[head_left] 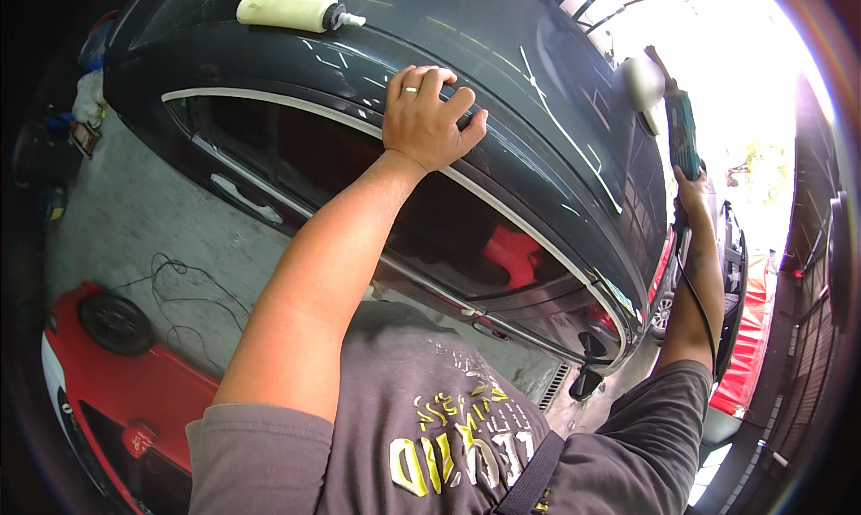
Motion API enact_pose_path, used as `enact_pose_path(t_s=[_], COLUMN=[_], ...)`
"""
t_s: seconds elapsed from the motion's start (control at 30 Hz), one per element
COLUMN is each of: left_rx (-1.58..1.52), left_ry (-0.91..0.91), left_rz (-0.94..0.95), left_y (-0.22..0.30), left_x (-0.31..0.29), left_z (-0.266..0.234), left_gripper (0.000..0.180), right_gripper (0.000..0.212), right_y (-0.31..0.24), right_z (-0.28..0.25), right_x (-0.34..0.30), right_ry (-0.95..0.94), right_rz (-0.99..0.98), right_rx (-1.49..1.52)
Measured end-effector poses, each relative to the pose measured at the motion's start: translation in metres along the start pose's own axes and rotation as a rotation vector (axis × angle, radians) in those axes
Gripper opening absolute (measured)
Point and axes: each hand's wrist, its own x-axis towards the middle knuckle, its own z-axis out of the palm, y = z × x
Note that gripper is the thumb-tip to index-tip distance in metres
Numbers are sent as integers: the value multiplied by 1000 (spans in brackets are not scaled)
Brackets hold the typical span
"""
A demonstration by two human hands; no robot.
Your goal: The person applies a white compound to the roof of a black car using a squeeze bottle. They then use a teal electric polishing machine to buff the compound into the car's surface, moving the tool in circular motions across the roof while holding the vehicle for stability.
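Note:
My left hand (429, 119) rests on the roof edge of a dark, glossy car (502, 85), just above the side windows. Its fingers are bent and apart, with a ring on one, and it holds nothing. Out to the far right, my right hand (691, 189) grips the handle of a teal power polisher (683, 129). A pale round pad (640, 83) on the polisher faces the roof; whether it touches the paint I cannot tell. On the roof at the upper left, a pale yellow squeeze bottle (287, 11) with a white nozzle lies on its side.
A black power cord (695, 291) hangs from the polisher along my right forearm. More cable (179, 286) lies looped on the concrete floor at left. A red car (134, 372) stands behind me at lower left. The dark car's side mirror (587, 383) sticks out near my right side.

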Motion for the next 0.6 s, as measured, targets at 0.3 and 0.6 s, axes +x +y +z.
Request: enact_pose_path(t_s=[0.3, 0.6], left_rx=[-8, -16], left_ry=[3, 8], left_rz=[-7, -14], left_y=[-5, -3], left_x=[1, 1], left_z=[1, -1], left_gripper=[25, 26], right_gripper=[96, 96], right_y=[-179, -140], right_z=[14, 23], right_x=[-50, 19], right_ry=[-65, -59], right_rz=[-276, -148], right_rx=[51, 70])
